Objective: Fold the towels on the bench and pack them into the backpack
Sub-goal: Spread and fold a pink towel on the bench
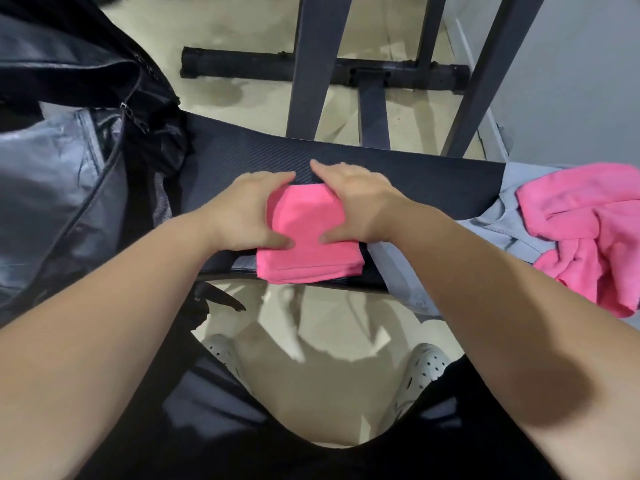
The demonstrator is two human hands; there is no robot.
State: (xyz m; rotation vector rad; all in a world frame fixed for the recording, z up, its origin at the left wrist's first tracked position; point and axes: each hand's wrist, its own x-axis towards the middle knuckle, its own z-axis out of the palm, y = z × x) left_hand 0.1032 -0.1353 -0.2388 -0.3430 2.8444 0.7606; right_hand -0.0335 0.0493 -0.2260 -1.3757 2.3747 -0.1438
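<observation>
A folded pink towel (306, 237) lies on the dark bench (398, 174), its near edge at the bench's front edge. My left hand (247, 209) lies on its left side and my right hand (353, 199) on its right side, thumbs pressing on top and fingers reaching over the far corners. An open black backpack (69, 161) with a grey lining stands at the left end of the bench. A second pink towel (588, 233) lies crumpled at the right, on top of a pale blue-grey towel (498, 223).
Dark metal frame legs (311, 64) rise behind the bench, with a black crossbar (322, 69) on the beige floor. A pale wall (571, 81) closes the right side. My feet in light perforated clogs (420, 372) stand below the bench.
</observation>
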